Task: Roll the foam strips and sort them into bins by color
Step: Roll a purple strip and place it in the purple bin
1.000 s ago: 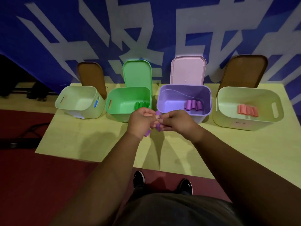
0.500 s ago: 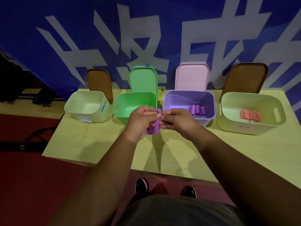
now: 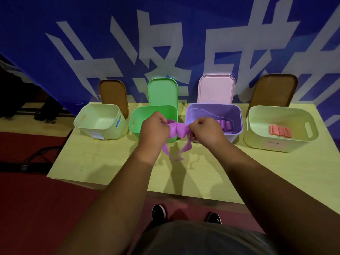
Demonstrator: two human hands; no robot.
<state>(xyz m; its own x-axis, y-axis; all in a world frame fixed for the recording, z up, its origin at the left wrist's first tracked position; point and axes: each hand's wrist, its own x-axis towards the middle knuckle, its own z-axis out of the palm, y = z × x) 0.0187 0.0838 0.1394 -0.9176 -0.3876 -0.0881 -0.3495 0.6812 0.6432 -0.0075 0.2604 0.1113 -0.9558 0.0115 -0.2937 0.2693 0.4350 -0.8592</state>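
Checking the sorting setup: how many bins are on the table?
4, in a row: left pale bin, green bin, purple bin, right pale bin. None seems hidden.

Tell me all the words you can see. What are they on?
Blue banner: big white characters, cut off, unreadable.
Right pale bin, front label: handwriting, too small to read.
Left pale bin, front label: blurred, unreadable.
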